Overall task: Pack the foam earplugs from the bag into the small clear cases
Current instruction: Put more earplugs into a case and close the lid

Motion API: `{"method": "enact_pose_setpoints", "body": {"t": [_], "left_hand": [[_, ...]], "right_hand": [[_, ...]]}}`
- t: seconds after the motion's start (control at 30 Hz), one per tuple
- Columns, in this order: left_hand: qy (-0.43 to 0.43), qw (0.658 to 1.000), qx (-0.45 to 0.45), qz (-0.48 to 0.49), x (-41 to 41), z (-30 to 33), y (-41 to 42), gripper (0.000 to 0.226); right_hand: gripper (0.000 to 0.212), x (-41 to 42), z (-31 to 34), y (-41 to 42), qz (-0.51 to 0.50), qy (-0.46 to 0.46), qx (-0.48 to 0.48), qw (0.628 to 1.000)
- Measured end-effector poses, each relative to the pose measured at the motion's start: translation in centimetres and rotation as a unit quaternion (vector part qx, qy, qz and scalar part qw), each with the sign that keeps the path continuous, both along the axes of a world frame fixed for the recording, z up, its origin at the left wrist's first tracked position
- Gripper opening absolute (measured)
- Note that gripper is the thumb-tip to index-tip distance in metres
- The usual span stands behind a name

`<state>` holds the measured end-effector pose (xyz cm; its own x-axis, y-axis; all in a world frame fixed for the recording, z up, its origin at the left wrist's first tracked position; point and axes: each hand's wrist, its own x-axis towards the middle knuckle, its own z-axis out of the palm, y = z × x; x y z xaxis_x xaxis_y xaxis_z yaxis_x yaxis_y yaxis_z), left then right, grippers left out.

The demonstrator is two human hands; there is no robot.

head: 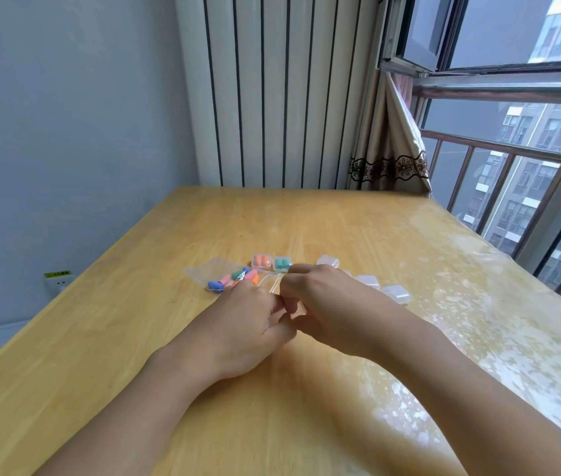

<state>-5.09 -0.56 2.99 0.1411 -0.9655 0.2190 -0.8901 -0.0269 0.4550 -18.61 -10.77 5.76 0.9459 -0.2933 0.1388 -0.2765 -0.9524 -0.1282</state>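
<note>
A clear plastic bag (214, 271) lies on the wooden table (134, 338), with blue, pink, green and orange foam earplugs (234, 280) inside it. Both hands meet at the bag's open end. My left hand (248, 324) pinches the near edge of the bag. My right hand (320, 304) grips the same opening from the right. Behind the hands stand a closed case with orange earplugs (260, 261) and one with green earplugs (282, 264). Three empty clear cases (328, 261) (368, 280) (396, 293) trail off to the right.
A radiator (272, 91) and a curtain (392, 139) stand behind the table's far edge. A window with a metal railing (512, 149) runs along the right side. A wall socket (59, 281) sits low on the left wall.
</note>
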Motion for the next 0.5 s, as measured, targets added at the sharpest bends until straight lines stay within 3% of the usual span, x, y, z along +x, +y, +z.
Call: {"method": "enact_pose_setpoints", "body": {"t": [0.17, 0.3, 0.5], "left_hand": [[-0.092, 0.995, 0.012, 0.026, -0.94, 0.77, 0.16, 0.034], [-0.114, 0.992, 0.023, 0.037, -1.17, 0.56, -0.05, 0.010], [-0.144, 0.988, 0.048, 0.043, -1.10, 0.68, -0.29, 0.018]], "right_hand": [[0.008, -0.09, 0.62, 0.33, -0.009, 0.025, -0.030, 0.999], [0.008, -0.10, 0.50, 0.56, -0.007, 0.038, -0.054, 0.998], [0.009, -0.09, -0.03, -0.20, -0.006, 0.027, -0.018, 0.999]]}}
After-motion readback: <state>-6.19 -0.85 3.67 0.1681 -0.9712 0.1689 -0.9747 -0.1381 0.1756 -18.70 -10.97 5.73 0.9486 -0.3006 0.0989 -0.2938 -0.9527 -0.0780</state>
